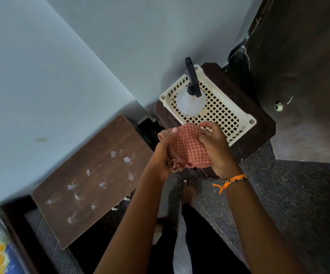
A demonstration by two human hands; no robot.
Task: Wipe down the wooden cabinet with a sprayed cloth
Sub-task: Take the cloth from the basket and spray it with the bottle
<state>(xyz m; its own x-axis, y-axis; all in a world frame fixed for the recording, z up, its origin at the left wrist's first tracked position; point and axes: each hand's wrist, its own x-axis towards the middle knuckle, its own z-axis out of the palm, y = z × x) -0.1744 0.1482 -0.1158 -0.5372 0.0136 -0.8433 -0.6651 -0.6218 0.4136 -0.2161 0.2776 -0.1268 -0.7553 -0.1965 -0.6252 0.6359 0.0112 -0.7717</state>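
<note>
Nearest you, both forearms reach up from six o'clock and meet at the centre of the view, where you hold the checked pink cloth (pixel 188 149) bunched between both hands, well above the floor. Your left hand (pixel 163 155) cups the gathered folds from the nine o'clock side, its grip closed around the cloth; your right hand (pixel 216 147), with an orange thread bracelet (pixel 232 179) at the wrist, pinches the cloth's upper edge at its twelve o'clock corner, fingers curled and thumb tucked under. The likeliest trouble is the loose bunch: a trailing fold could slip from the left grip as you turn, so you would wipe with a thin single layer. The wooden cabinet (pixel 93 175) lies at about eight o'clock, and its top carries scattered wet-looking splashes; if you linger, I judge they could dry into streaks. Swinging left from here, your right elbow passes near the cream basket (pixel 229 113) at one o'clock, just beyond your hands; a knock there could tip the spray bottle (pixel 190 101) standing inside it, since its black nozzle leans past the rim toward twelve o'clock. Whether the cloth itself is damp, you cannot tell.
</note>
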